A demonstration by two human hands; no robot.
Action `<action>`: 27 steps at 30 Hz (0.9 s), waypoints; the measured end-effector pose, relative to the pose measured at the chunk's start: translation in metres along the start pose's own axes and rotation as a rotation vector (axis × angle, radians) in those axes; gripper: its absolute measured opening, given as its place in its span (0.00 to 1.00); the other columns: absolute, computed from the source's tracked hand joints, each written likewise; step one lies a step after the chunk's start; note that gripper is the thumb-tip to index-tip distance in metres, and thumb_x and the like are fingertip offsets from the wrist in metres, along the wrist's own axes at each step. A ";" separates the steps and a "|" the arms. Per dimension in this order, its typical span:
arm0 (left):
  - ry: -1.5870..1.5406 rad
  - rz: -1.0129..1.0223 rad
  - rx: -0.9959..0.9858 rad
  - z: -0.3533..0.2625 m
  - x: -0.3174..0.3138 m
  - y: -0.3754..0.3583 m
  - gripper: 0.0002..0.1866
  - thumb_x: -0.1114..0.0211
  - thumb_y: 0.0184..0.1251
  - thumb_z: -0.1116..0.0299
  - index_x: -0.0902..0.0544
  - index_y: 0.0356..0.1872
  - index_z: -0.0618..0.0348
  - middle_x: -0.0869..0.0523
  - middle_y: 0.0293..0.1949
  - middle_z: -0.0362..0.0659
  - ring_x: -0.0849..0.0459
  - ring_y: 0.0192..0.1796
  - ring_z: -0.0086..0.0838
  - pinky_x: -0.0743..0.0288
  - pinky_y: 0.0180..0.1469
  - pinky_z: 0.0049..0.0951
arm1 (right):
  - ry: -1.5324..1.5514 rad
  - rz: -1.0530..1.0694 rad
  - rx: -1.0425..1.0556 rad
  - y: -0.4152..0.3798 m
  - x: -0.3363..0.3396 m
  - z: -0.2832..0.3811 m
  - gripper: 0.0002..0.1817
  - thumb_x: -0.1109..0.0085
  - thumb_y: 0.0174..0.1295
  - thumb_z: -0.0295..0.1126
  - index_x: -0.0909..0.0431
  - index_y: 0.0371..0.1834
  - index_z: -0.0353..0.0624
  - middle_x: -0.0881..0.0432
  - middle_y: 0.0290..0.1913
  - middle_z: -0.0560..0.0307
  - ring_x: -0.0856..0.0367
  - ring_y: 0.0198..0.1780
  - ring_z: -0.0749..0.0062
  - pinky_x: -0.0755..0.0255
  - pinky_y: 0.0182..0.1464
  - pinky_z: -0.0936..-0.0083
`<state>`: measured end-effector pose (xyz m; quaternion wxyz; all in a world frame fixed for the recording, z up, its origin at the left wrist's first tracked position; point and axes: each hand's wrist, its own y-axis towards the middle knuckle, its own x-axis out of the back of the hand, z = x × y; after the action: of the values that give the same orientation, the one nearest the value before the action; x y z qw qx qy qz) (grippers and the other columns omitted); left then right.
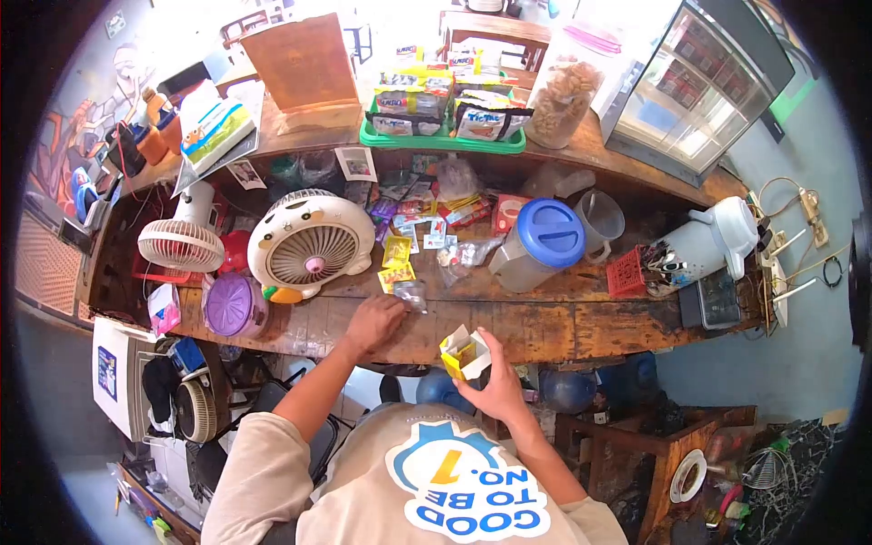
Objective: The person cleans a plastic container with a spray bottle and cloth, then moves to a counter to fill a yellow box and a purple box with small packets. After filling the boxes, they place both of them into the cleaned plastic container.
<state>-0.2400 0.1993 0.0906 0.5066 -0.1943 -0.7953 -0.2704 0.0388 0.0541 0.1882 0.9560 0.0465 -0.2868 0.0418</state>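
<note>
My right hand (pixel 498 389) is wrapped around a small yellow and white cardboard box (pixel 465 352), held upright near the counter's front edge. Its top flaps stand up, and its inside shows partly. Palm down on the wooden counter, my left hand (pixel 379 323) has its fingers loosely bent, fingertips right beside a small clear plastic packet (pixel 411 294). Just beyond that packet lie yellow sachets (pixel 396 252). Farther back, many colourful sachets (pixel 427 211) are heaped under the raised shelf.
White fans (pixel 313 243) and a purple-lidded tub (pixel 234 304) stand left. A blue-lidded pitcher (pixel 543 241), a red basket (pixel 627 271) and a grey-white jug (pixel 713 238) stand right. Above, the shelf bears a green tray (pixel 436 136) of snack packs and a glass cabinet (pixel 690 86).
</note>
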 end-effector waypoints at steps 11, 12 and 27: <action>0.127 -0.186 0.384 -0.001 -0.007 0.011 0.24 0.32 0.70 0.61 0.22 0.65 0.52 0.22 0.67 0.48 0.24 0.68 0.45 0.30 0.67 0.49 | 0.075 0.042 0.009 0.010 0.006 0.008 0.51 0.23 0.53 0.34 0.43 0.80 0.47 0.27 0.70 0.37 0.24 0.68 0.42 0.29 0.69 0.54; 0.131 -0.189 0.379 -0.002 -0.008 0.012 0.24 0.32 0.69 0.61 0.22 0.64 0.52 0.21 0.65 0.49 0.24 0.67 0.45 0.30 0.67 0.50 | 0.062 0.051 0.004 0.010 0.007 0.009 0.51 0.23 0.53 0.34 0.43 0.80 0.46 0.27 0.71 0.37 0.24 0.69 0.42 0.29 0.69 0.54; -0.448 -0.275 0.633 -0.006 0.011 -0.007 0.18 0.24 0.59 0.74 0.16 0.50 0.61 0.15 0.36 0.43 0.18 0.36 0.32 0.23 0.41 0.32 | 0.066 0.032 -0.020 0.005 0.015 -0.001 0.52 0.22 0.53 0.35 0.44 0.80 0.50 0.25 0.69 0.38 0.22 0.67 0.43 0.27 0.67 0.57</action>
<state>-0.2445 0.1908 0.1010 0.3149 0.0251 -0.9484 -0.0284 0.0512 0.0600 0.1954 0.9645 0.0310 -0.2563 0.0560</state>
